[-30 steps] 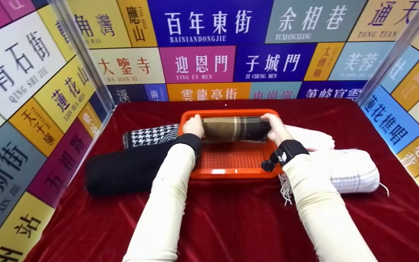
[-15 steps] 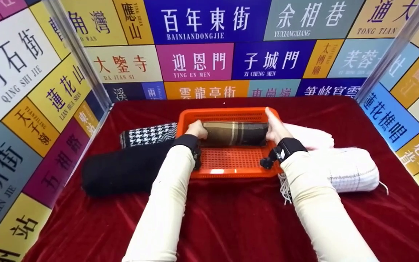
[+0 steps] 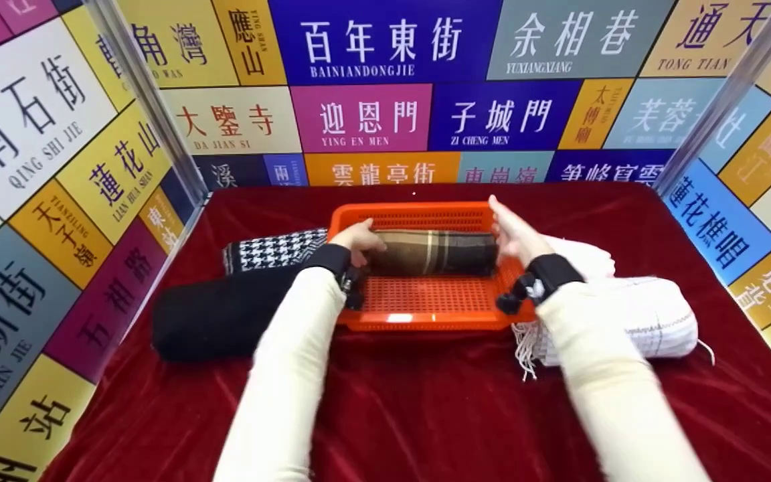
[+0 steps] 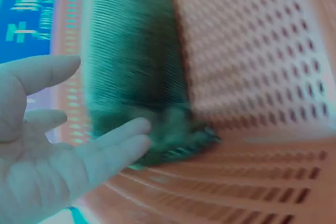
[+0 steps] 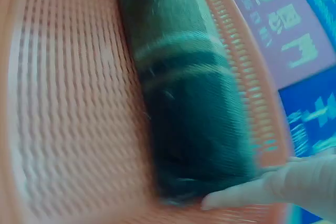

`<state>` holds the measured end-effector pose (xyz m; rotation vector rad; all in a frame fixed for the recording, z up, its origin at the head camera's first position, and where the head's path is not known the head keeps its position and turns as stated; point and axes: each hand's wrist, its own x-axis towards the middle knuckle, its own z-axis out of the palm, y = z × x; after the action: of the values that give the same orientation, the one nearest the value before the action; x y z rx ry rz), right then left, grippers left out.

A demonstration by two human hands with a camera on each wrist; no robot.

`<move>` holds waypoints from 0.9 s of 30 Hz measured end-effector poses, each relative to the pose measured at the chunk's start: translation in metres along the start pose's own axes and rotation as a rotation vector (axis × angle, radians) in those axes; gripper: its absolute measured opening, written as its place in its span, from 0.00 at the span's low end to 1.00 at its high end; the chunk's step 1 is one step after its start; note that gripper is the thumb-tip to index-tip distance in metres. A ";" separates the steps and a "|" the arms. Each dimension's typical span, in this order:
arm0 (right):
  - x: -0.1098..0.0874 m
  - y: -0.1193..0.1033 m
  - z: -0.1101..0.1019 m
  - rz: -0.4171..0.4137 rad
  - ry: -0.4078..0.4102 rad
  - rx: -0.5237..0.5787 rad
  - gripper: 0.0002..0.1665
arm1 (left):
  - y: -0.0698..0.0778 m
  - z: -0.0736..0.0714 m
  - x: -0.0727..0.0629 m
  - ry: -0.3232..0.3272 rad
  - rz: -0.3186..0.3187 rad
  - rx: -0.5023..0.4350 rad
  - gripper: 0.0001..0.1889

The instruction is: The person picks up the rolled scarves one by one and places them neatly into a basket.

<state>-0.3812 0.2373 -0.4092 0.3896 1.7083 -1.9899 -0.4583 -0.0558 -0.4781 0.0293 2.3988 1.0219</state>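
A rolled brown-and-black plaid scarf (image 3: pixel 432 253) lies along the far side of the orange basket (image 3: pixel 419 326). At its left end, my left hand (image 3: pixel 357 241) has its fingers spread and extended; in the left wrist view two fingertips (image 4: pixel 139 127) overlap the scarf's end, and contact is hard to tell. My right hand (image 3: pixel 516 234) is at the other end with straight fingers, over the basket's right side. In the right wrist view a finger (image 5: pixel 236 195) lies beside the dark end of the roll. Neither hand grips the scarf. Both wrist views are blurred.
Left of the basket lie a black-and-white houndstooth roll (image 3: pixel 272 251) and a thick black roll (image 3: pixel 218 314). To the right are a pale pink roll (image 3: pixel 583 256) and a white fringed roll (image 3: pixel 653 318). Dark red cloth (image 3: pixel 425 402) covers the table; sign-printed panels (image 3: pixel 365 117) surround it.
The plaid scarf has come down and slightly nearer into the basket. Both hands have loosened from its ends, their fingers opening and drawing apart outward.
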 end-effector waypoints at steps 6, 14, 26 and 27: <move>-0.071 -0.024 -0.021 -0.437 -0.036 -0.388 0.44 | 0.058 -0.021 -0.131 0.366 0.433 0.152 0.39; -0.157 0.007 -0.093 -0.970 -0.093 -0.646 0.20 | 0.016 0.024 -0.217 0.813 1.176 0.191 0.19; -0.125 0.078 -0.182 -0.698 -0.019 -1.636 0.52 | -0.059 0.100 -0.240 0.270 1.220 0.809 0.14; -0.122 0.080 -0.183 -0.662 -0.027 -1.648 0.54 | -0.061 0.101 -0.239 0.278 1.205 0.807 0.14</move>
<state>-0.2540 0.4301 -0.4468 -0.8329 2.9095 -0.2462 -0.1935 -0.0842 -0.4674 1.8673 2.8216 0.3403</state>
